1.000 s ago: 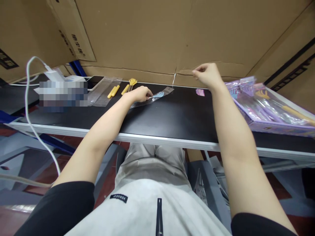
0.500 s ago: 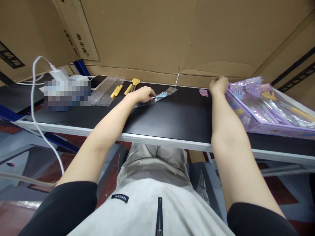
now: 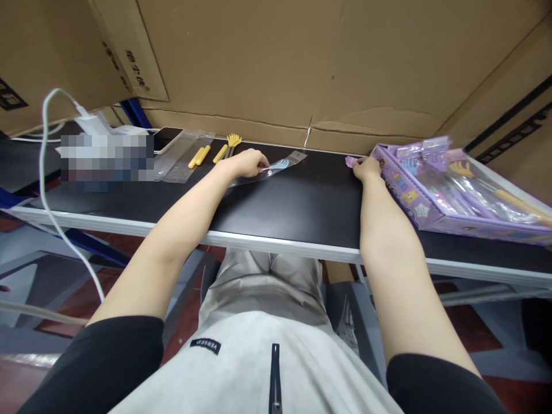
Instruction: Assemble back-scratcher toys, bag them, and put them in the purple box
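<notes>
My left hand (image 3: pixel 249 163) is closed on a back scratcher (image 3: pixel 282 164) with a light blue claw-shaped head, which lies in a clear plastic sleeve (image 3: pixel 298 157). The fingers grip it just behind the head, and its handle end is hidden by my hand and forearm. Farther right, my right hand (image 3: pixel 369 168) pinches a small pink-purple card (image 3: pixel 349 161) at the back of the table. Close beside that hand stands a purple display box (image 3: pixel 420 207) with several bagged back scratchers in it, among them a yellow one (image 3: pixel 462 168).
Yellow claw heads (image 3: pixel 234 140) and yellow handles (image 3: pixel 199 156) lie left of my left hand. Flat clear bags (image 3: pixel 176 167) and a phone (image 3: pixel 168 138) are farther left, near a white cable (image 3: pixel 45 167). A cardboard wall (image 3: pixel 241 63) rises along the table's back edge.
My right hand has moved left and down from beside the purple box to the pink card and now grips it. My left hand stays on the sleeved back scratcher. The view has shifted slightly.
</notes>
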A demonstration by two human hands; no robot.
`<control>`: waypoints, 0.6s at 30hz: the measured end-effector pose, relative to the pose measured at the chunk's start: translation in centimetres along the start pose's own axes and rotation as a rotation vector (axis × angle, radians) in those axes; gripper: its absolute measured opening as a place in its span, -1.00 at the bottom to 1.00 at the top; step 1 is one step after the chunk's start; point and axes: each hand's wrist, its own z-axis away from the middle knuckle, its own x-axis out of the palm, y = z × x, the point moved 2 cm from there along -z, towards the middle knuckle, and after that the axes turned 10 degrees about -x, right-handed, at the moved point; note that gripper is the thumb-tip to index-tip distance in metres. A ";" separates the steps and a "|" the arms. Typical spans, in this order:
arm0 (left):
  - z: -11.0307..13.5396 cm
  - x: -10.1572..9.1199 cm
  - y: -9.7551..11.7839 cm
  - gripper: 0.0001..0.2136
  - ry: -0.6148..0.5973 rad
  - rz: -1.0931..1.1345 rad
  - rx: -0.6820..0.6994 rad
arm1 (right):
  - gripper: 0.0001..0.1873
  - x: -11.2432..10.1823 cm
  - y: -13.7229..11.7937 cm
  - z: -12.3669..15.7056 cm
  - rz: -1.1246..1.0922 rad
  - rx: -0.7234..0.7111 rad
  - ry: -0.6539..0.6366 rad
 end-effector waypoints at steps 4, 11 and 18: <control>-0.1 0.1 -0.1 -0.48 0.005 -0.005 0.013 | -0.62 0.1 0.3 -0.2 -0.026 -0.013 0.022; 0.2 -0.1 0.1 -0.47 -0.002 -0.007 0.005 | -0.66 0.1 0.3 -0.3 -0.020 -0.023 0.017; 0.1 0.0 0.1 -0.49 0.012 -0.058 0.018 | -0.70 0.0 0.0 -0.2 -0.025 -0.031 0.035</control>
